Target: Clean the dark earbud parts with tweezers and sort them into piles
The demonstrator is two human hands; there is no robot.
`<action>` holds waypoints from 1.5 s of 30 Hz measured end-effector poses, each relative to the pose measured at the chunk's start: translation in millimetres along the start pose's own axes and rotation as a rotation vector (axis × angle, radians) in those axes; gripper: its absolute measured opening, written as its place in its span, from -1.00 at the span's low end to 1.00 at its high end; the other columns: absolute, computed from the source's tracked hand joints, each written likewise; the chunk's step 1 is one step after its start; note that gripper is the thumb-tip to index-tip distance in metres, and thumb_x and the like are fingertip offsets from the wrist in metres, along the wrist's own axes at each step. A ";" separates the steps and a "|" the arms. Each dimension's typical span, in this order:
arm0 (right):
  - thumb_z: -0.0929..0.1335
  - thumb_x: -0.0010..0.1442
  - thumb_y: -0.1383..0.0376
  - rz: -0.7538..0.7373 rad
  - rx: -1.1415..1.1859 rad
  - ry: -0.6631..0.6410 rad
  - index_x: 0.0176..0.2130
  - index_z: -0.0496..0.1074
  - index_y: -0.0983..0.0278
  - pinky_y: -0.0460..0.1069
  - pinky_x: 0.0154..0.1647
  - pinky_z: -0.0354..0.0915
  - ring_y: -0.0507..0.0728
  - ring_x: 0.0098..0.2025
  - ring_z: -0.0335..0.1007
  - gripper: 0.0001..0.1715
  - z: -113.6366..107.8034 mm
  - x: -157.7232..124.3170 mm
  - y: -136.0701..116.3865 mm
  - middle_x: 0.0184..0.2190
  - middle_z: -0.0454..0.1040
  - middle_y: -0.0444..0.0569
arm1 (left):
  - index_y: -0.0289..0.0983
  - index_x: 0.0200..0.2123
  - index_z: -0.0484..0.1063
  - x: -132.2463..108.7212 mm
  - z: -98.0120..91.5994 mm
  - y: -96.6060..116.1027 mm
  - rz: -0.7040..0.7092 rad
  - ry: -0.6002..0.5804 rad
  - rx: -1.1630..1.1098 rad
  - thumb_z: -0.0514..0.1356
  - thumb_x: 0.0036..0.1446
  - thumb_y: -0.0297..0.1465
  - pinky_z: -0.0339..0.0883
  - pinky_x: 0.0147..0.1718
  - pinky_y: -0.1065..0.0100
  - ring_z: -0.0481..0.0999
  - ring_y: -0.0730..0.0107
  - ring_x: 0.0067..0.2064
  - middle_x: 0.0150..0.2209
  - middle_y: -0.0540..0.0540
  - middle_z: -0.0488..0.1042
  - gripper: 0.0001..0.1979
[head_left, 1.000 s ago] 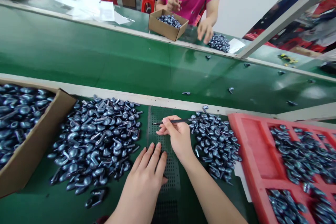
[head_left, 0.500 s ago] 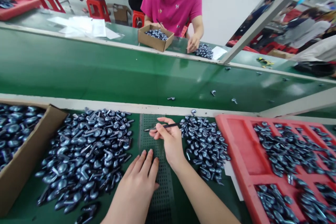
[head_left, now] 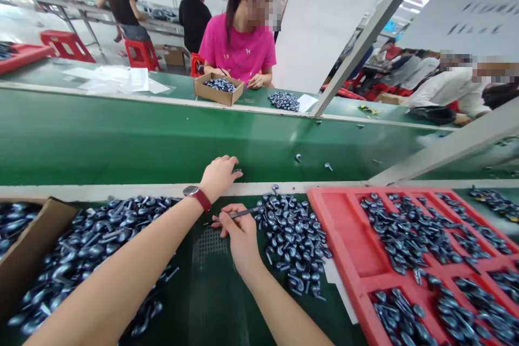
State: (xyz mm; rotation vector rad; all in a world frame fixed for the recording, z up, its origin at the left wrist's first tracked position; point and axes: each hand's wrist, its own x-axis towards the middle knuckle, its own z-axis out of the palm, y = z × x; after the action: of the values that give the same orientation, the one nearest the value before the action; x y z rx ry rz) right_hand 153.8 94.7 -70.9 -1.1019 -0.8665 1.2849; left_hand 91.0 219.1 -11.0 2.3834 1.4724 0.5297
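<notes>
My left hand (head_left: 221, 175), with a red-strapped watch (head_left: 197, 196) at its wrist, reaches over the near edge of the green conveyor belt (head_left: 121, 146). Its fingertips close around a dark, shiny earbud (head_left: 238, 171), partly hidden by the fingers. Below it, my right hand (head_left: 241, 232) holds thin, dark tweezers (head_left: 243, 212), their pointed end to the left. Just right of that hand lies a pile of stemmed earbuds (head_left: 294, 238). A larger earbud pile (head_left: 97, 238) spreads on the left, partly covered by my left forearm.
A red compartment tray (head_left: 336, 227) with earbuds stands at the right, a cardboard box (head_left: 40, 243) of earbuds at the left. Loose earbuds (head_left: 298, 158) lie on the belt. Across it a person in a pink shirt (head_left: 239, 46) sits behind a small box (head_left: 219, 95). A grey post (head_left: 360, 43) rises beyond.
My left hand has moved from the mat up to the belt edge and closed on an earbud that lay there. My right hand still holds the tweezers. The view has tilted up.
</notes>
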 end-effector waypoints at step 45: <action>0.32 0.24 0.18 0.052 -0.026 0.049 -0.23 0.36 0.05 -0.16 -0.79 0.14 -0.04 -0.74 0.21 -0.95 23.2 -103.7 -101.3 -0.52 0.50 -0.11 | -0.15 -0.41 0.65 -217.4 -69.7 43.9 -0.853 0.013 -1.845 0.42 -0.12 -0.37 0.41 -0.42 0.57 0.51 0.58 -0.47 -0.36 -0.02 0.65 -0.89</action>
State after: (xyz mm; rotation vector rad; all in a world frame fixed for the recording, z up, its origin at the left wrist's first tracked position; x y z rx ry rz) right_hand 148.7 0.4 41.6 -1.1780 -0.8245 1.2879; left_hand 5.1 8.1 35.9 0.3039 0.9155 0.9599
